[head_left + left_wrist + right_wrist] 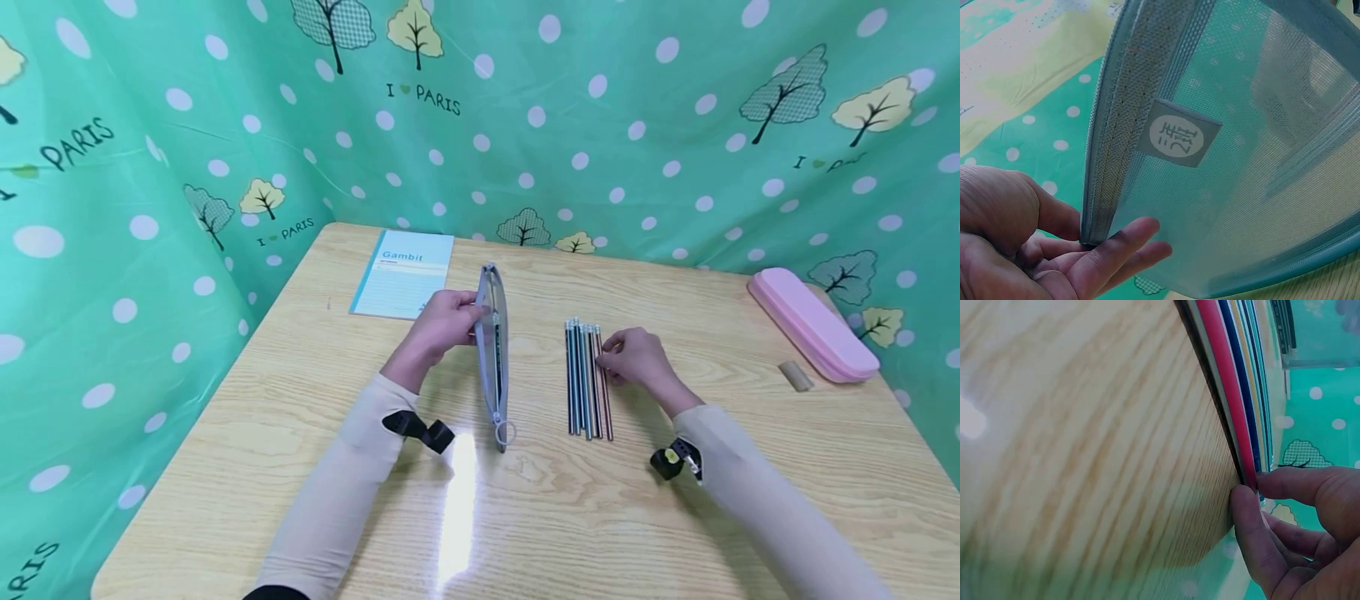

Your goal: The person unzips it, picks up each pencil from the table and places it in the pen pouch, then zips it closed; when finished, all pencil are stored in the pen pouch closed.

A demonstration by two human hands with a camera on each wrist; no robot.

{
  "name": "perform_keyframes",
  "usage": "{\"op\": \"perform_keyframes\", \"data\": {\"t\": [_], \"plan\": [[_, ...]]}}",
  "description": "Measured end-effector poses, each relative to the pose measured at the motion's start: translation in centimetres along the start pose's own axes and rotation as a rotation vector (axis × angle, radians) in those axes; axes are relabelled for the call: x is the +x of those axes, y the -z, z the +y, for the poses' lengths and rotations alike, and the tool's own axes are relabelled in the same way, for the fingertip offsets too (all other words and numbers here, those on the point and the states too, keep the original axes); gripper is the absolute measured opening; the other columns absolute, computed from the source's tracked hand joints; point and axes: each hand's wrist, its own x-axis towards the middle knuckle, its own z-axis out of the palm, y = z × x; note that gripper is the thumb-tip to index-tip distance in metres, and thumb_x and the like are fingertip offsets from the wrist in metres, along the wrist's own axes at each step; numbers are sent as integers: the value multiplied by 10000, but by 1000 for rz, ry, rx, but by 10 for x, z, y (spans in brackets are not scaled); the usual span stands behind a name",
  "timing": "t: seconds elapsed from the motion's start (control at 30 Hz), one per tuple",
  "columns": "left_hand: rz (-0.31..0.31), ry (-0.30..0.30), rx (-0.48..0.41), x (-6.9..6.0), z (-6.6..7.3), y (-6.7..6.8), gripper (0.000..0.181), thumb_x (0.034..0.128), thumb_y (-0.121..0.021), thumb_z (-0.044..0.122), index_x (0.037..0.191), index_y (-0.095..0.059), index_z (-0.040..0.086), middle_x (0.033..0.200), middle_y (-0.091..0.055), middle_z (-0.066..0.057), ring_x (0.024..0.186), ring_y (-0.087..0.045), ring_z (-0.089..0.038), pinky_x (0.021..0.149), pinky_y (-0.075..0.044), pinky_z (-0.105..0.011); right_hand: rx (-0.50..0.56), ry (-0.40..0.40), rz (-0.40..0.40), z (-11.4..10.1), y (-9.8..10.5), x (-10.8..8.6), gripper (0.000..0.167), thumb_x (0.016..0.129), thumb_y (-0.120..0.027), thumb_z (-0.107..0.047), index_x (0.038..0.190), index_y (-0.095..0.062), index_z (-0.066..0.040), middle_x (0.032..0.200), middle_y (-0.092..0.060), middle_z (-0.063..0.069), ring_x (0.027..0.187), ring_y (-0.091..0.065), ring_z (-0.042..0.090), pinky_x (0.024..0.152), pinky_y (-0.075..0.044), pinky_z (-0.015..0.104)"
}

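Observation:
A translucent mesh zip pouch (487, 358) stands on edge near the middle of the table, held at its upper side by my left hand (444, 321). Inside it a dark pencil shows. In the left wrist view, the thumb and fingers of the left hand (1066, 250) pinch the edge of the pouch (1210, 187), which has a grey tag. Right of the pouch lies a row of several pencils (583, 379). My right hand (637, 362) is at the row's right side; in the right wrist view its thumb and finger (1297, 525) pinch the red pencil (1232, 394) near one end.
A Gambit notebook (405, 275) lies at the back left of the table (300, 433). At the right are a pink pencil case (813, 325) and a small brownish-grey block (796, 376). A green patterned cloth (637, 167) hangs behind.

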Motion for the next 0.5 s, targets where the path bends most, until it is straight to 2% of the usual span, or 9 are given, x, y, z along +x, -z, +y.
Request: {"op": "perform_keyframes", "data": {"t": [0.23, 0.5], "plan": [[0, 2, 9, -1, 2, 0, 397, 1079, -486, 52, 1442, -513, -106, 1313, -614, -329, 1139, -669, -457, 936, -636, -418, -30, 9, 21, 1, 0, 3, 289, 856, -715, -24, 1097, -683, 132, 897, -742, 219, 547, -677, 114, 545, -635, 261], [-1, 13, 7, 0, 1, 1, 393, 1081, -489, 59, 1443, -520, -93, 1328, -611, -315, 1149, -666, -459, 932, -638, -405, 103, -50, -29, 4, 1, 5, 314, 885, -716, -31, 1142, -658, 139, 936, -739, 219, 617, -701, 126, 610, -664, 292]]}}
